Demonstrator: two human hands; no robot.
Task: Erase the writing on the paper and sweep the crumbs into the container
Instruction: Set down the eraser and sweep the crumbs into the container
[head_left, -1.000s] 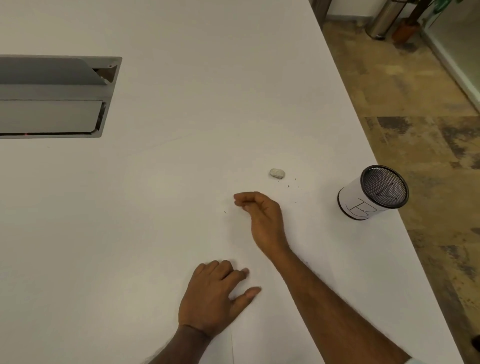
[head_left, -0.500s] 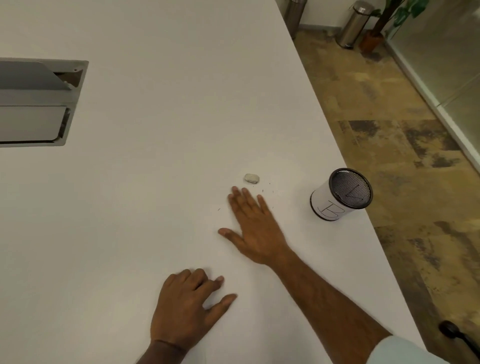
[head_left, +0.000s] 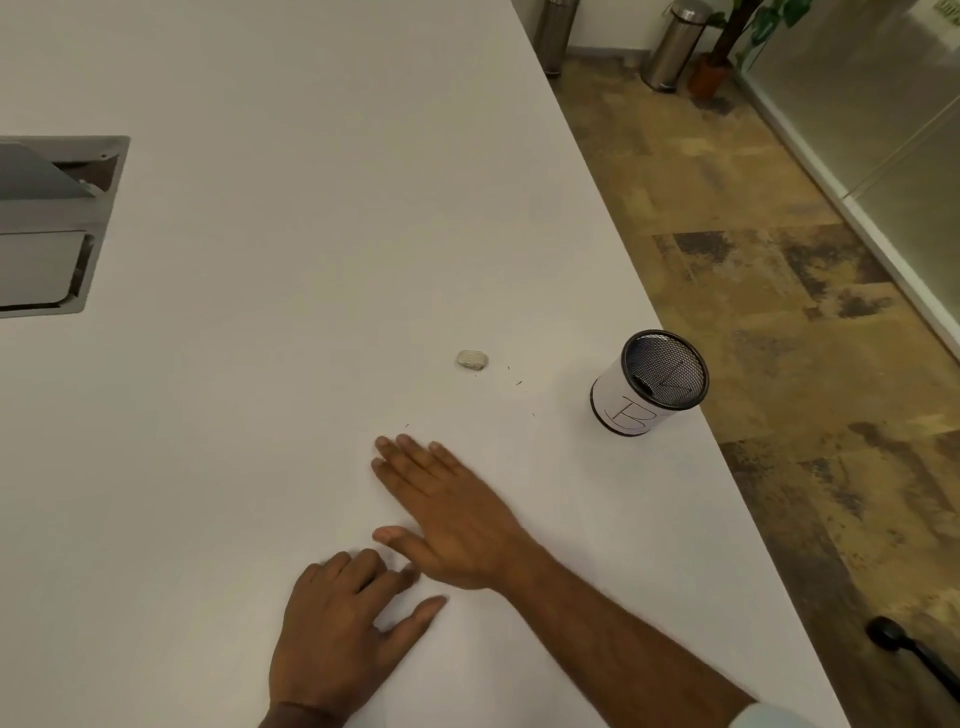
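Observation:
My right hand (head_left: 447, 514) lies flat and open on the white sheet of paper (head_left: 519, 467), fingers pointing up-left, holding nothing. My left hand (head_left: 343, 623) rests palm-down on the paper near the bottom, fingers slightly curled and spread, just below my right thumb. A small white eraser (head_left: 472, 359) lies on the table beyond my right fingertips. A few dark eraser crumbs (head_left: 518, 383) are scattered to the eraser's right. The black mesh container (head_left: 649, 382), wrapped in a white label marked B, stands by the table's right edge.
The white table (head_left: 260, 208) has a grey recessed cable hatch (head_left: 52, 228) at the left. Its right edge runs diagonally beside the container. Beyond it lie patterned floor, metal bins (head_left: 675, 44), a potted plant, and a black object (head_left: 909, 654) at the lower right.
My right hand opened from a loose fist to flat and has slid back along the paper toward me and my left hand. The left hand stays pressed down. The eraser has not moved.

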